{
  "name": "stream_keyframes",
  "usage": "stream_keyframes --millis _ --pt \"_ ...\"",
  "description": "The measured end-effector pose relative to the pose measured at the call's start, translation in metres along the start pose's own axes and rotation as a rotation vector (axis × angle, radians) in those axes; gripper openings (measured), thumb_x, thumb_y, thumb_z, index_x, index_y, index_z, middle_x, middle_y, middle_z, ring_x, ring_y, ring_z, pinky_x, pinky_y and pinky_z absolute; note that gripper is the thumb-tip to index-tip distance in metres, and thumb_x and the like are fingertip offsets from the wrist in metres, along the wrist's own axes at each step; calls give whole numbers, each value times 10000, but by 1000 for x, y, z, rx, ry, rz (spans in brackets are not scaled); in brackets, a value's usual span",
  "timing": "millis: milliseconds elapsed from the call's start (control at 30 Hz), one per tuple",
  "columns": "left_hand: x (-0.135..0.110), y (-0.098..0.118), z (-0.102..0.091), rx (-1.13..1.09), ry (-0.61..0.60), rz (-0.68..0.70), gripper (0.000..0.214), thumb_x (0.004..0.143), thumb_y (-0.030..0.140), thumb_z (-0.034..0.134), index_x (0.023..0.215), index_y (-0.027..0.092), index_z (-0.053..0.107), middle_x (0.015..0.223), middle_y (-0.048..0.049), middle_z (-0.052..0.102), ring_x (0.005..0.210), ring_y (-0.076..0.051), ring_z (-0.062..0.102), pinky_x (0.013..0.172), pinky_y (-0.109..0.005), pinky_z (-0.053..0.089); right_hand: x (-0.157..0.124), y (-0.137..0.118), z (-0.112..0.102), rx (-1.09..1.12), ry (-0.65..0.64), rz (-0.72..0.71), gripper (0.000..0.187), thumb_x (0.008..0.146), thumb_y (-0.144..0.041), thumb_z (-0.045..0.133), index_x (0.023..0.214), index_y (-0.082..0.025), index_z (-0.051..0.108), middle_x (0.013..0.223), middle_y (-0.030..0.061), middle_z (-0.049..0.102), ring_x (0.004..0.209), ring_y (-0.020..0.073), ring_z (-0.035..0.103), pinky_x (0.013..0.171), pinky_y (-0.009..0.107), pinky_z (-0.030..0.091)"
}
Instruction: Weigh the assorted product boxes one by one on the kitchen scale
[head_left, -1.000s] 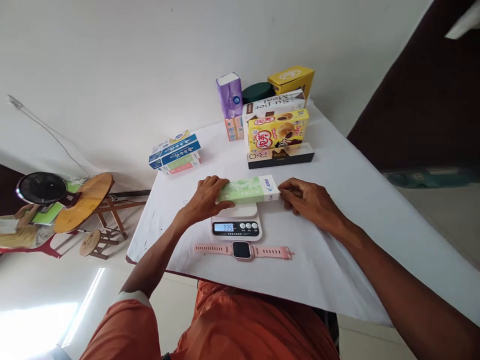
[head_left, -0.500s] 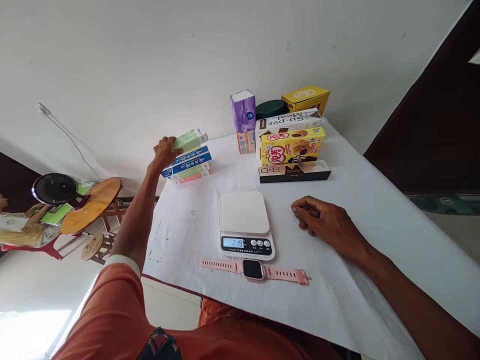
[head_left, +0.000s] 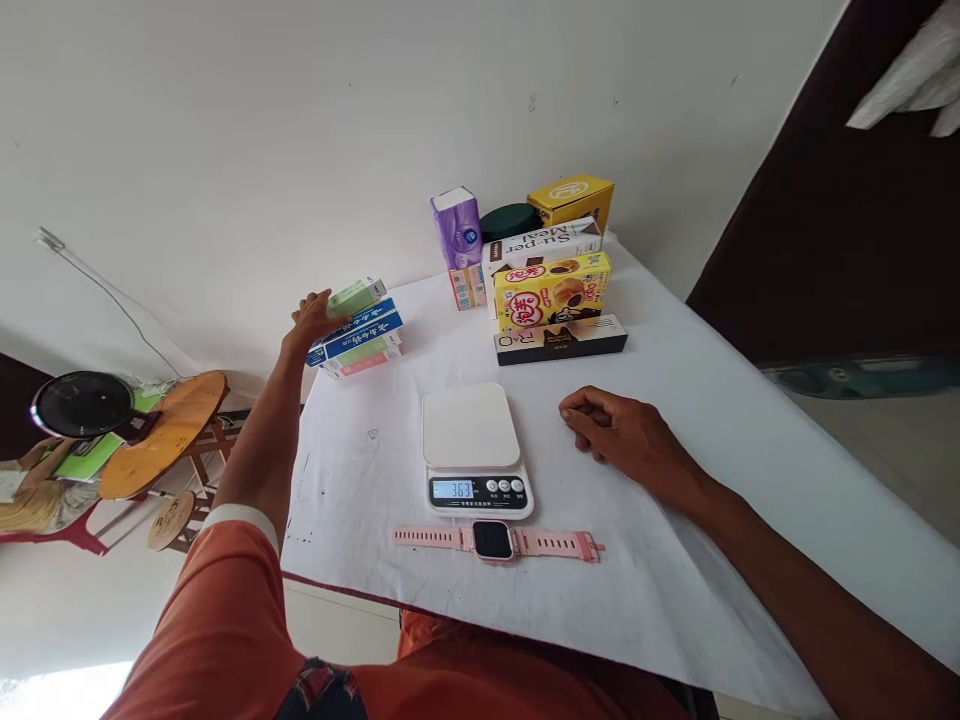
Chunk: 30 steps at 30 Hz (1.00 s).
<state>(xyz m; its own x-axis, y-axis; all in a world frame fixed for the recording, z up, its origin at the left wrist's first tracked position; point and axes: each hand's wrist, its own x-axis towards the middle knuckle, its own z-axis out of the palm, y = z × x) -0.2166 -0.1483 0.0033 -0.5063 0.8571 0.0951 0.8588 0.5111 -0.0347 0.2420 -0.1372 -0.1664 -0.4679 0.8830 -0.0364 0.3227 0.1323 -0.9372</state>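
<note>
My left hand (head_left: 313, 318) is at the left end of a green-and-white box (head_left: 357, 297), thumb on its near side and fingers bent at the far side. That box stands at the back of a row, behind a blue toothpaste box (head_left: 367, 322). A green-and-pink box (head_left: 367, 358) lies at the front of the row. My right hand (head_left: 615, 425) rests on the table with its fingers curled in, seemingly holding nothing. Between my hands sits a white kitchen scale (head_left: 471, 425) with a bare plate; its lit display reads 363 after a minus sign.
A pink smartwatch (head_left: 493, 540) lies before the scale. At the back stand a purple tissue pack (head_left: 459, 230), a yellow cream puff box (head_left: 555, 292), a long dark box (head_left: 561, 340), a white box, a dark green lid and another yellow box. Left, a fan (head_left: 82, 405) stands near another person.
The green-and-white box has come down behind the blue box with my left hand. The scale reading has gone from 219 to 363. My right hand stays beside the scale; the view has shifted slightly.
</note>
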Motion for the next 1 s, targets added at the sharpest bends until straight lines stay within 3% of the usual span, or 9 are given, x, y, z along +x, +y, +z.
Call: stream_keyframes --millis 133,267,333,433,567,667,800,1000 --pt "-12 26 -6 -28 163 107 859 889 524 707 1616 186 399 1626 -253 443 1532 -450 381 1222 -599 322 0 -2 -1 2 3 -38 215 878 -443 585 847 -232 610 643 4 627 606 158 619 522 246 472" --pt "-31 88 1 -91 295 379 725 909 448 728 1551 227 473 1550 -207 521 1452 -424 460 1174 -591 372 0 -5 -2 34 7 -63 194 869 -414 578 829 -224 591 719 11 638 599 150 633 503 240 454" --pt "-45 129 13 -128 262 557 623 927 416 724 1487 224 528 1485 -182 573 1395 -390 514 1143 -560 406 -1 -6 -3 51 7 -68 184 866 -400 577 819 -222 585 728 8 633 598 144 630 508 236 452" --pt "-61 189 37 -155 109 779 486 952 385 706 1390 210 590 1426 -160 613 1355 -348 551 1118 -518 432 -2 -7 -3 80 7 -90 164 863 -378 575 808 -223 574 716 -4 613 607 136 614 529 230 451" --pt "-67 246 65 -77 -75 777 472 927 374 727 1342 189 600 1429 -192 596 1357 -381 544 1090 -533 440 1 -4 -2 62 8 -144 123 864 -323 557 790 -225 567 681 -16 593 602 132 576 565 242 451" --pt "-64 267 78 -40 -156 711 441 898 366 760 1273 191 607 1409 -199 608 1353 -402 545 1069 -539 447 4 -1 -1 24 31 -183 105 873 -264 542 777 -226 563 649 -16 597 602 133 556 595 247 442" --pt "-62 277 89 -56 -195 732 305 900 314 750 1156 216 615 1248 -144 685 1222 -353 623 985 -475 489 7 0 0 -19 55 -225 123 876 -194 547 759 -229 542 640 -19 597 601 130 519 616 251 414" --pt "-69 294 85 -133 -171 769 284 872 283 783 1070 200 597 1127 -110 688 1103 -307 637 928 -424 491 6 1 -1 -28 43 -223 135 889 -187 534 762 -231 527 649 -26 577 597 129 517 638 258 405"
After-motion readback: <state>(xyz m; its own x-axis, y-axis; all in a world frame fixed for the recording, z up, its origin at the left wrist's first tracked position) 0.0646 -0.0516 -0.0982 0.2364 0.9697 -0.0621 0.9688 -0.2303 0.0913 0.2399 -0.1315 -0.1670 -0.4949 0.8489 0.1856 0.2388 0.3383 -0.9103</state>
